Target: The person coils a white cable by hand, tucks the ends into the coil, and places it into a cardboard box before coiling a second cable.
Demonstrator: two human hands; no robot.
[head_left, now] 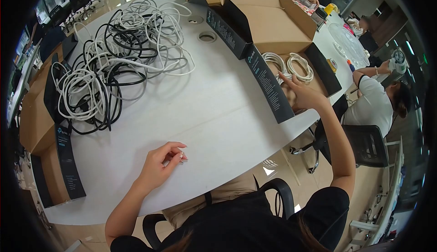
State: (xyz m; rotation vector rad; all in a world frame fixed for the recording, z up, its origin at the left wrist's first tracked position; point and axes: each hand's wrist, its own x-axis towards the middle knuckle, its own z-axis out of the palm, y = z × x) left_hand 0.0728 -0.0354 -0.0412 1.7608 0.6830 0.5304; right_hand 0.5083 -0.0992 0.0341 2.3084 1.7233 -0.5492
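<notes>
Right hand (304, 93) part-open at coiled cables (310, 73) in right box (269, 87), grip unclear; left hand (158, 166) loosely curled, contents unclear. Coils look light, springy; pinch all strands together.

Left hand (165, 163) low, fingers curled, thumb tucked in; right arm extended, right hand (300, 92) reaching forward, fingers spread.

Your right hand (301, 93) reaches into the open box (278, 19) on your right, fingers at the coiled cables (300, 67) inside. Your left hand (162, 164) rests near the table's (182, 115) front edge, fingers curled. Beyond it, to your left, black and white cables (109, 65) lie tangled beside another open box (70, 165).
</notes>
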